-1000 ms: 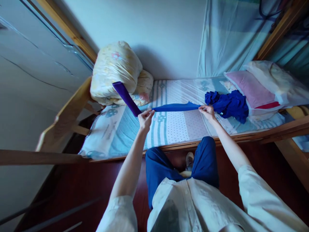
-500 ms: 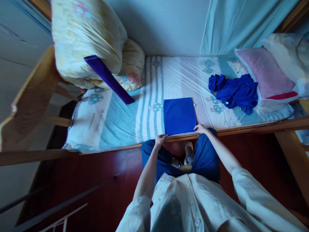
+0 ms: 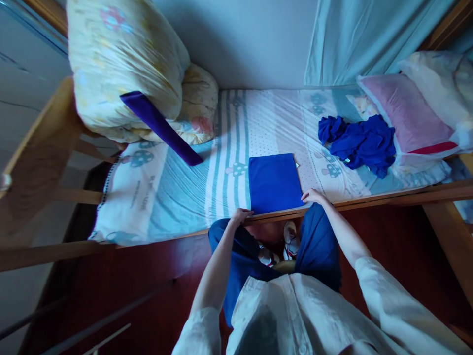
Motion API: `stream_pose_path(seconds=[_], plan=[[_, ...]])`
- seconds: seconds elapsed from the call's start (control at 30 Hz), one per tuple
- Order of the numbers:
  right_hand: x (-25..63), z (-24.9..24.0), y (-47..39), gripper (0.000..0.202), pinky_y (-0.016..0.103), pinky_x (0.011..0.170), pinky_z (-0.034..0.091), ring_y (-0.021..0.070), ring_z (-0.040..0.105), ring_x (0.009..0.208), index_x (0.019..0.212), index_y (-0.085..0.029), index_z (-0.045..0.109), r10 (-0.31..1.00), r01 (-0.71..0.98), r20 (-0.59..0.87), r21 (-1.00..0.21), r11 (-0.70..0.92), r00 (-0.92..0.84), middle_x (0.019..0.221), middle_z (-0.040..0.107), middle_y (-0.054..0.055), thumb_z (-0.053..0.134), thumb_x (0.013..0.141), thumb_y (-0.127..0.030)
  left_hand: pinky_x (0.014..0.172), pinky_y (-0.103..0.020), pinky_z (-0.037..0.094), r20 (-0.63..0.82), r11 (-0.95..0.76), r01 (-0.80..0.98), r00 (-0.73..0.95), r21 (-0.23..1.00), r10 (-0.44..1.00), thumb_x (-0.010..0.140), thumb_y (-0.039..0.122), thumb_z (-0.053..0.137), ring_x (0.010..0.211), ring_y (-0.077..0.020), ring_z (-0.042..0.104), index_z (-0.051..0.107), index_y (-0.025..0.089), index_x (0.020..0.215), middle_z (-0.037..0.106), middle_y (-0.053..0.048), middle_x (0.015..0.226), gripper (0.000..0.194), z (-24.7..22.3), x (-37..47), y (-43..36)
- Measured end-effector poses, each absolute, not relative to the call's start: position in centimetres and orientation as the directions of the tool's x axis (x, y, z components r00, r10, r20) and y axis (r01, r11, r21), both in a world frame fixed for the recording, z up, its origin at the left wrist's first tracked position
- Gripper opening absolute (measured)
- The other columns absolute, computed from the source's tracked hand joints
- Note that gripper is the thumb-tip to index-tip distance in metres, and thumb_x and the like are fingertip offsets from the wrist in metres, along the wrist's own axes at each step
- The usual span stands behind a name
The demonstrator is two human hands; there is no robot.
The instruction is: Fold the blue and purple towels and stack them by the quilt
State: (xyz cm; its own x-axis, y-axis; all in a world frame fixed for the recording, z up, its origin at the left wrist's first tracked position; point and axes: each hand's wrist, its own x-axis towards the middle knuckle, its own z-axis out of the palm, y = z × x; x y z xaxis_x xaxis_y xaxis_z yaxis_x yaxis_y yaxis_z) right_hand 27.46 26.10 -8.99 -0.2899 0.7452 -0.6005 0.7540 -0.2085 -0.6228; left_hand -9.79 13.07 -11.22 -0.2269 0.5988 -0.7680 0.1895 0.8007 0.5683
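A flat blue square cloth (image 3: 275, 182) lies on the bed close to its front edge, with a small white tag on its right side. At the near left corner, my left hand (image 3: 241, 216) has its fingers closed on the cloth's edge. My right hand (image 3: 312, 196) pinches the near right corner between thumb and fingers. Both hands rest low, just above the bed's wooden rail. Farther right, a crumpled pile of blue cloth (image 3: 364, 140) lies on the sheet.
A long dark purple strip (image 3: 162, 129) leans from the bulky yellow bedding (image 3: 125, 59) down onto the patterned sheet (image 3: 185, 197). At the right end sits a pink pillow (image 3: 410, 111) in clear wrapping. A wooden rail (image 3: 384, 201) runs along the bed's front, above my knees.
The view has shifted slightly, and the cloth appears a little lower in it. My hands stay at the same two near corners, the left a touch farther out.
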Motion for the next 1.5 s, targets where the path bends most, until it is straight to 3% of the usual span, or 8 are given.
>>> stream_pose_path(seconds=[0.2, 0.5, 0.67, 0.93, 1.1, 1.27, 1.5], plan=[[26.3, -10.0, 28.1, 0.012, 0.03, 0.082, 0.059, 0.0204, 0.075, 0.079, 0.072, -0.018, 0.079, 0.764, 0.596, -0.606, -0.704, -0.386, -0.22, 0.074, 0.079, 0.005, 0.082, 0.062, -0.012, 0.047, -0.024, 0.015, -0.822, 0.844, 0.103, -0.19, 0.527, 0.537, 0.051, 0.048, 0.093, 0.041, -0.0055, 0.026, 0.062, 0.016, 0.066, 0.03, 0.011, 0.042, 0.047, -11.5, -11.2, 16.2], [23.9, -13.2, 32.1, 0.02, 0.035, 0.092, 0.059, 0.0221, 0.075, 0.096, 0.092, -0.016, 0.08, 0.878, 0.554, -0.452, -0.777, -0.299, -0.159, 0.103, 0.081, 0.012, 0.076, 0.073, -0.019, 0.047, -0.023, 0.017, -0.815, 0.809, -0.099, -0.084, 0.579, 0.573, 0.049, 0.044, 0.095, 0.045, -0.0035, 0.024, 0.056, 0.018, 0.065, 0.027, 0.013, 0.048, 0.05, -13.0, -13.3, 20.8], [23.2, -14.4, 34.5, 0.024, 0.038, 0.092, 0.059, 0.024, 0.075, 0.095, 0.099, -0.016, 0.079, 0.919, 0.557, -0.358, -0.803, -0.213, -0.165, 0.107, 0.08, 0.013, 0.072, 0.078, -0.024, 0.045, -0.024, 0.014, -0.789, 0.763, -0.217, -0.066, 0.609, 0.611, 0.05, 0.042, 0.095, 0.045, -0.0021, 0.023, 0.044, 0.021, 0.06, 0.027, 0.012, 0.05, 0.057, -14.8, -13.5, 23.2], [21.6, -14.9, 37.5, 0.029, 0.037, 0.09, 0.057, 0.0226, 0.072, 0.09, 0.109, -0.02, 0.08, 0.949, 0.603, -0.279, -0.786, -0.138, -0.147, 0.106, 0.08, 0.008, 0.068, 0.084, -0.028, 0.042, -0.021, 0.012, -0.721, 0.61, -0.429, -0.162, 0.666, 0.674, 0.058, 0.037, 0.093, 0.041, -0.0015, 0.022, 0.044, 0.021, 0.066, 0.026, 0.014, 0.05, 0.052, -15.1, -13.9, 27.8], [21.1, -15.0, 39.1, 0.036, 0.036, 0.094, 0.055, 0.0249, 0.072, 0.096, 0.118, -0.018, 0.078, 0.964, 0.619, -0.229, -0.779, -0.099, -0.134, 0.105, 0.08, 0.008, 0.07, 0.087, -0.035, 0.041, -0.022, 0.014, -0.678, 0.574, -0.365, -0.329, 0.733, 0.657, 0.066, 0.034, 0.086, 0.041, -0.0037, 0.025, 0.045, 0.021, 0.067, 0.028, 0.011, 0.049, 0.043, -15.3, -12.5, 31.5], [20.8, -15.6, 40.3, 0.032, 0.036, 0.098, 0.055, 0.0236, 0.071, 0.101, 0.117, -0.019, 0.079, 0.965, 0.631, -0.218, -0.772, -0.078, -0.148, 0.11, 0.08, 0.007, 0.066, 0.089, -0.028, 0.041, -0.023, 0.015, -0.641, 0.615, -0.24, -0.493, 0.751, 0.589, 0.072, 0.037, 0.079, 0.042, -0.0056, 0.023, 0.048, 0.021, 0.066, 0.025, 0.01, 0.046, 0.036, -16.0, -11.6, 33.4], [20.2, -17.0, 41.8, 0.03, 0.037, 0.101, 0.055, 0.0224, 0.072, 0.104, 0.113, -0.017, 0.08, 0.973, 0.592, -0.188, -0.803, -0.072, -0.137, 0.115, 0.079, 0.009, 0.062, 0.09, -0.022, 0.044, -0.021, 0.019, -0.537, 0.622, -0.096, -0.616, 0.777, 0.576, 0.071, 0.042, 0.075, 0.045, -0.0065, 0.029, 0.068, 0.013, 0.087, 0.033, 0.009, 0.052, 0.034, -16.0, -12.5, 34.9]])
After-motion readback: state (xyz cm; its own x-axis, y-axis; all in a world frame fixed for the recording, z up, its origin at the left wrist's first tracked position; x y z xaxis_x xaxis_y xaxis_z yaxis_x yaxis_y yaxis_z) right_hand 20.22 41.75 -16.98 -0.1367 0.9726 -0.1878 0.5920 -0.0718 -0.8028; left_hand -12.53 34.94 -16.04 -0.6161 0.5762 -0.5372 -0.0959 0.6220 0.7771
